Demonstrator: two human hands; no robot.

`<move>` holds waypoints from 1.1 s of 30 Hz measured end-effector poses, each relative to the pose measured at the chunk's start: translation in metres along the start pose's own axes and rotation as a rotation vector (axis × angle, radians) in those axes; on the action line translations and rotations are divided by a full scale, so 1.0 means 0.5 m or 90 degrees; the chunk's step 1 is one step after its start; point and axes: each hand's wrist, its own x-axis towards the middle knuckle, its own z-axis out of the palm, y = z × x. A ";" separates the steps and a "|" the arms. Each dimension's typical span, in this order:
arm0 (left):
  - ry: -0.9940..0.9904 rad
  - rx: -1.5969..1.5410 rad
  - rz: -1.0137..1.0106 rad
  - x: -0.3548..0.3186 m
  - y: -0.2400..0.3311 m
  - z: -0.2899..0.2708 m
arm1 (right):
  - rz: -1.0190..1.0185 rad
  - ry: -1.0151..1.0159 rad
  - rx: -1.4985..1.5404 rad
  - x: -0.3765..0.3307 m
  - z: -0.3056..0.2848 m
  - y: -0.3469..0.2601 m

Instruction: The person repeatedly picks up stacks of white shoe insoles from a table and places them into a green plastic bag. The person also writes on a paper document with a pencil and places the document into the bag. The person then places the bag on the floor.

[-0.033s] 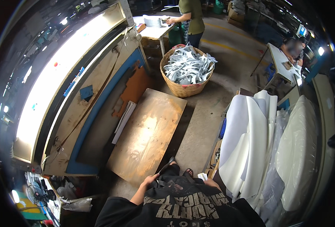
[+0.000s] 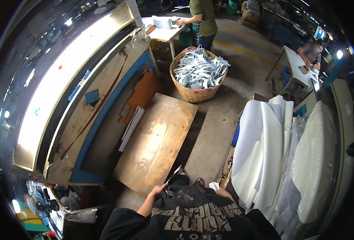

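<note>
My left hand (image 2: 157,189) is closed at my waist, in front of my dark shirt. A long, thin, pale blade (image 2: 174,174) sticks out of it, slanting up and away past my foot; its handle is hidden in the fist. On the other side of my body, my right hand (image 2: 224,193) hangs low with its fingertips mostly out of sight. Right at those fingers is a small white folded piece (image 2: 214,186), which the hand seems to grip. Just beyond my left hand lies a worn wooden board (image 2: 157,140), touched by neither hand.
A long machine (image 2: 93,96) with a bright lit panel runs along the left. Ahead stands a wicker basket (image 2: 197,95) heaped with pale cut scraps. White sheet rolls (image 2: 261,156) line the right. One person (image 2: 203,24) works at a far table, another (image 2: 311,54) farther right.
The blade in my left hand has tilted, so it now catches the light where it looked dark before. My right hand and the surroundings look unchanged.
</note>
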 end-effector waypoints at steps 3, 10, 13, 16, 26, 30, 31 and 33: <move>-0.024 -0.032 0.030 -0.007 -0.024 -0.004 | -0.031 -0.050 0.066 0.026 -0.016 -0.007; -0.067 -0.011 0.042 0.000 -0.070 0.000 | -0.045 0.122 -0.298 -0.023 -0.013 -0.130; -0.104 -0.178 0.060 0.013 -0.138 0.003 | -0.044 0.096 -0.316 -0.061 0.018 -0.179; -0.170 -0.122 0.270 0.032 -0.216 -0.027 | -0.090 0.078 -0.358 -0.086 0.066 -0.214; -0.055 -0.178 -0.003 0.028 -0.390 -0.099 | -0.099 0.080 -0.144 0.024 0.268 -0.164; -0.048 -0.154 0.060 -0.013 -0.458 -0.131 | -0.070 0.082 -0.207 0.068 0.301 -0.129; -0.045 -0.153 0.056 -0.024 -0.469 -0.132 | -0.065 0.099 -0.232 0.071 0.308 -0.124; -0.050 -0.158 0.046 -0.043 -0.485 -0.135 | -0.099 0.082 -0.234 0.067 0.321 -0.120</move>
